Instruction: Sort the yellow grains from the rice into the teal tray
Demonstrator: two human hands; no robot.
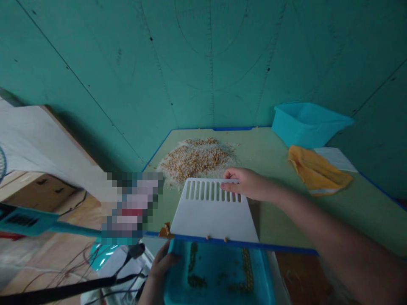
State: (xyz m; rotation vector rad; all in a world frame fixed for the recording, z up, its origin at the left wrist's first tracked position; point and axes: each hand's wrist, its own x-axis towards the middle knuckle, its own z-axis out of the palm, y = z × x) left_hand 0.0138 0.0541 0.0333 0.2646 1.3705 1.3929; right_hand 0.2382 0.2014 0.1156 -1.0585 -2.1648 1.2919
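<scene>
My right hand (246, 184) grips the slotted top edge of a white plastic scraper (211, 214) that lies flat on the green table (280, 161), its wide edge at the table's near rim. A pile of yellow beans mixed with white grains (197, 159) sits just beyond the scraper. My left hand (160, 264) holds the left rim of a blue tray (219, 275) below the table's near edge. Beans lie scattered inside the tray. Two beans rest on the table's blue edge.
A blue plastic tub (307, 123) stands at the table's back right. An orange cloth (316, 171) lies beside it on a white sheet (337, 157). Green walls close in behind. Cables and a blue object (28, 220) are at the lower left.
</scene>
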